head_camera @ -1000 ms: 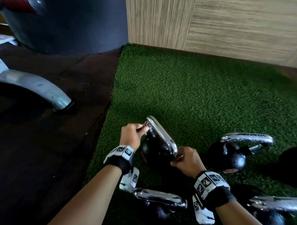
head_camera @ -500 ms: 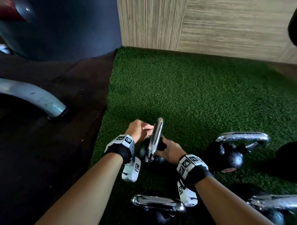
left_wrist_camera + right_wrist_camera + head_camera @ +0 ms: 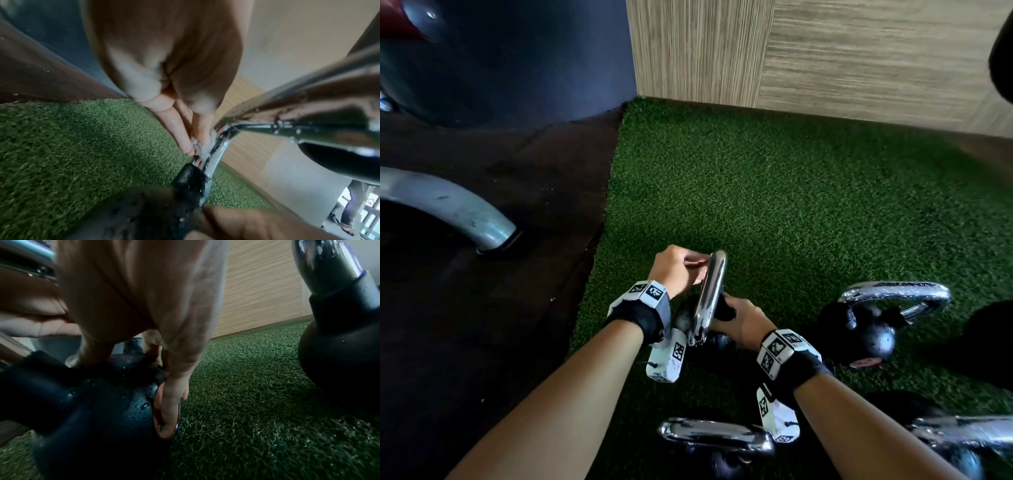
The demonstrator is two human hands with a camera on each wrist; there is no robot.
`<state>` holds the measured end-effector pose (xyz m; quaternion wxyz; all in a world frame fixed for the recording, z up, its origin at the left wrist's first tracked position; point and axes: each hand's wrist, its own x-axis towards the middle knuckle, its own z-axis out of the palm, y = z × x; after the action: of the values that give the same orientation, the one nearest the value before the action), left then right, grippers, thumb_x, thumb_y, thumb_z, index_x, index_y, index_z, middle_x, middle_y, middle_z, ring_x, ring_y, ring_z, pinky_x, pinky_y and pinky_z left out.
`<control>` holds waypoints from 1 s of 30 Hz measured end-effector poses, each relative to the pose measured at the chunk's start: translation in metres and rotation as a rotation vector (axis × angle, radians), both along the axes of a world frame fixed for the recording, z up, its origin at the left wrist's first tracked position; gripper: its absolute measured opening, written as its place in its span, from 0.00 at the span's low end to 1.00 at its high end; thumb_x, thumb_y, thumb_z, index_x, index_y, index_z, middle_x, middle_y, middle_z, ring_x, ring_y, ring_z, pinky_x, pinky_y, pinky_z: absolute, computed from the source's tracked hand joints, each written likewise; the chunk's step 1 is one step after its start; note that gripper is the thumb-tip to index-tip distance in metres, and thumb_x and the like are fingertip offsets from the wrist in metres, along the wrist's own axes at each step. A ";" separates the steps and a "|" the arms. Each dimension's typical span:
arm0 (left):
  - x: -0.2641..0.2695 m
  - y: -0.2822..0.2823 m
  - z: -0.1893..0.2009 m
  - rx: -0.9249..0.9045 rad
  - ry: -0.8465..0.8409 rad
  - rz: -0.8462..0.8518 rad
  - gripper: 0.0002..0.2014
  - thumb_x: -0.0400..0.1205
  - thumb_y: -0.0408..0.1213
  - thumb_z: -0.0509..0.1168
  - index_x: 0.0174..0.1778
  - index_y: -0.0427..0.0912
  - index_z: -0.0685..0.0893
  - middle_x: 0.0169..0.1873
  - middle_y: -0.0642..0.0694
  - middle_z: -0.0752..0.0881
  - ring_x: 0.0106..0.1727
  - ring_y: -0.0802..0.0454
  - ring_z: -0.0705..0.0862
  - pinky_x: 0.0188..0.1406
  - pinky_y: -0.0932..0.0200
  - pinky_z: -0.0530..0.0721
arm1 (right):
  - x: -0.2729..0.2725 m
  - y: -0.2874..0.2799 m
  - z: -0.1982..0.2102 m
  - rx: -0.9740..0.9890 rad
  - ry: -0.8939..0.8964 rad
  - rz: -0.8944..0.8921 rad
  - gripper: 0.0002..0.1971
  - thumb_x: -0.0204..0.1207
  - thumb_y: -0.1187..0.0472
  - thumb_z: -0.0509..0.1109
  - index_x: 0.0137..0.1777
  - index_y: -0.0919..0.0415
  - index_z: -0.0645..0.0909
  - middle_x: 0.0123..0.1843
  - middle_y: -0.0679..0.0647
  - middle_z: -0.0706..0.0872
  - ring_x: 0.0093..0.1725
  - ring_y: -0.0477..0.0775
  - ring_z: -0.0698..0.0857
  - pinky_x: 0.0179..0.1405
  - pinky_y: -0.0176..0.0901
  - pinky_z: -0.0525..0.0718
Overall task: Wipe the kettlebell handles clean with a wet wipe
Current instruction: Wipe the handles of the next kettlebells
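Note:
A black kettlebell point(image 3: 717, 342) with a chrome handle point(image 3: 710, 294) stands tilted on the green turf, its handle edge-on to me. My left hand point(image 3: 695, 267) pinches a small grey wet wipe point(image 3: 202, 147) against the far upper bend of the chrome handle point(image 3: 216, 155). My right hand point(image 3: 732, 313) grips the kettlebell's black ball point(image 3: 98, 402) from the right. Its fingers curl around the ball, and one fingertip point(image 3: 170, 402) lies on the orange base disc. Water drops dot the ball.
A second kettlebell point(image 3: 873, 329) stands to the right, and two more chrome handles point(image 3: 717, 437) point(image 3: 962, 442) lie near my forearms. A wood-grain wall point(image 3: 825, 61) borders the turf at the back. On the left are dark flooring and a grey metal machine foot point(image 3: 458, 212).
The kettlebell has turned so its handle points away from me. My right hand moved from the handle's near end onto the black ball. My left hand stayed at the handle's far end with the wipe.

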<state>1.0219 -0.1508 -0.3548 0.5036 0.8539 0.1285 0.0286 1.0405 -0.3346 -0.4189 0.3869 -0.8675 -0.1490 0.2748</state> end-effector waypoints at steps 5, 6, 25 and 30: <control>0.003 0.002 0.010 -0.321 -0.002 -0.027 0.13 0.82 0.25 0.73 0.62 0.38 0.92 0.56 0.42 0.94 0.52 0.54 0.93 0.52 0.63 0.91 | -0.003 -0.002 0.000 0.041 -0.004 -0.016 0.37 0.66 0.36 0.81 0.76 0.40 0.78 0.59 0.47 0.91 0.59 0.48 0.89 0.57 0.39 0.84; 0.000 0.004 0.010 -0.384 0.010 -0.039 0.13 0.83 0.23 0.72 0.61 0.39 0.92 0.55 0.43 0.94 0.51 0.54 0.94 0.50 0.67 0.91 | -0.003 -0.002 0.000 0.041 -0.011 -0.013 0.37 0.67 0.37 0.81 0.77 0.41 0.77 0.60 0.48 0.91 0.60 0.48 0.88 0.62 0.41 0.84; -0.055 0.032 0.008 -0.411 0.076 -0.267 0.11 0.76 0.28 0.79 0.52 0.44 0.95 0.48 0.39 0.95 0.52 0.45 0.94 0.55 0.55 0.92 | 0.007 -0.001 -0.003 0.019 -0.026 0.024 0.26 0.61 0.35 0.83 0.59 0.41 0.88 0.47 0.40 0.92 0.50 0.41 0.89 0.47 0.35 0.82; -0.082 0.035 0.001 -0.407 0.075 -0.307 0.14 0.75 0.26 0.80 0.57 0.32 0.92 0.47 0.39 0.95 0.46 0.49 0.94 0.45 0.62 0.91 | 0.005 -0.001 -0.003 -0.005 -0.038 0.027 0.28 0.61 0.33 0.82 0.62 0.40 0.87 0.49 0.42 0.93 0.50 0.40 0.90 0.48 0.36 0.83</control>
<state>0.9396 -0.1158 -0.3534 0.6585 0.7448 0.0189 -0.1064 1.0458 -0.3360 -0.4215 0.3782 -0.8714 -0.1673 0.2637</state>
